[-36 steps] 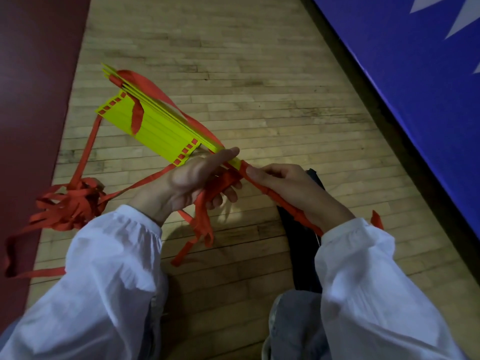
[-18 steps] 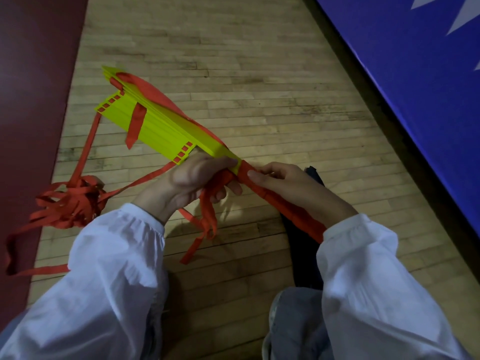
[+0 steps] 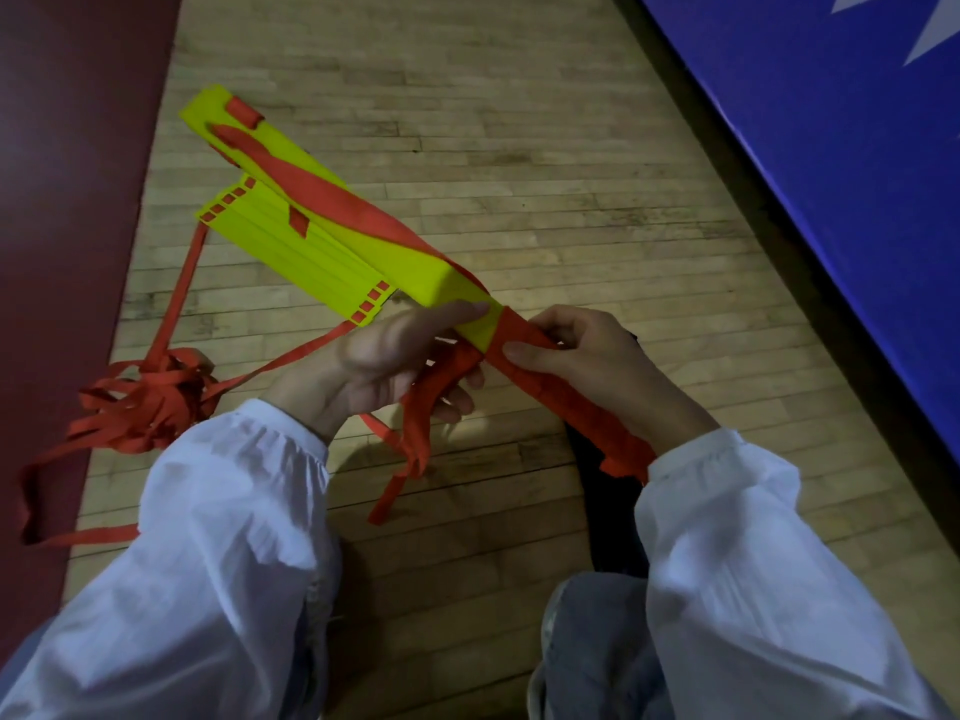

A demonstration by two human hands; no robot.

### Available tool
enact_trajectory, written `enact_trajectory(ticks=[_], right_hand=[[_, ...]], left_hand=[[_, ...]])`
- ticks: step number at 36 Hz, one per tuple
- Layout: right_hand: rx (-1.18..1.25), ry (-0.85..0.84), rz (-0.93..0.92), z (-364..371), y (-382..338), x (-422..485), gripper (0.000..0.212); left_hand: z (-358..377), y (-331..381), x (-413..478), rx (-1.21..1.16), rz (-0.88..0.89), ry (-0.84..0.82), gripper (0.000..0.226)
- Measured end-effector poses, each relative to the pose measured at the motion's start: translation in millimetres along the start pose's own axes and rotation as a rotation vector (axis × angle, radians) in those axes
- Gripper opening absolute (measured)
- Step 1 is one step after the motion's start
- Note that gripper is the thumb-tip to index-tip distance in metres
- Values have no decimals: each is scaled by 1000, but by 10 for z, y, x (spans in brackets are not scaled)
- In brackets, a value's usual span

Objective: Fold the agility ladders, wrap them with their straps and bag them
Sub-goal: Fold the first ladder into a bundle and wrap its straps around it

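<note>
At frame centre, the left hand (image 3: 384, 356) grips the stacked yellow rungs (image 3: 332, 226) while the right hand (image 3: 587, 356) pinches the red strap (image 3: 524, 340) wrapped round their near end.

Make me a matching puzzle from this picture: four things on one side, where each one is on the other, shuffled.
Things:
1 yellow rung stack
2 loose strap tangle
3 right hand
4 blue panel

Places:
A along the right edge
B pinching the red strap bundle
C gripped at its near end by the left hand
D on the floor, far left

Pairs: 1-C, 2-D, 3-B, 4-A.
</note>
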State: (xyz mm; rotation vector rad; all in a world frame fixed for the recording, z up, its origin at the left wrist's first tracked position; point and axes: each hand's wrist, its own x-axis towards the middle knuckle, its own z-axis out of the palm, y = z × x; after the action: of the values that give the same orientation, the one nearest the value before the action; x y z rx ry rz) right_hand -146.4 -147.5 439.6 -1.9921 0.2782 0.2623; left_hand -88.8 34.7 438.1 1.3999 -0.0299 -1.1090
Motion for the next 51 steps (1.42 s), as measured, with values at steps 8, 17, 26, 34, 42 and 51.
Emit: enact_trajectory(ticks=[8, 17, 26, 34, 42, 51], right_hand=[[-190, 121, -84, 24, 21, -9, 21], [-309, 104, -122, 91, 39, -28, 27], [-294, 75, -160, 96, 43, -45, 26], [-53, -114, 91, 23, 18, -16, 45], [200, -245, 164, -1, -36, -58, 50], [198, -139, 83, -64, -32, -40, 26]], left_hand=[[-8, 35, 9, 48, -69, 12, 59], [30, -11, 61, 54, -77, 45, 60], [59, -39, 112, 38, -76, 102, 53], [91, -39, 131, 89, -1, 160, 56], [131, -27, 87, 39, 95, 209, 49], [70, 49, -27, 72, 72, 55, 61]])
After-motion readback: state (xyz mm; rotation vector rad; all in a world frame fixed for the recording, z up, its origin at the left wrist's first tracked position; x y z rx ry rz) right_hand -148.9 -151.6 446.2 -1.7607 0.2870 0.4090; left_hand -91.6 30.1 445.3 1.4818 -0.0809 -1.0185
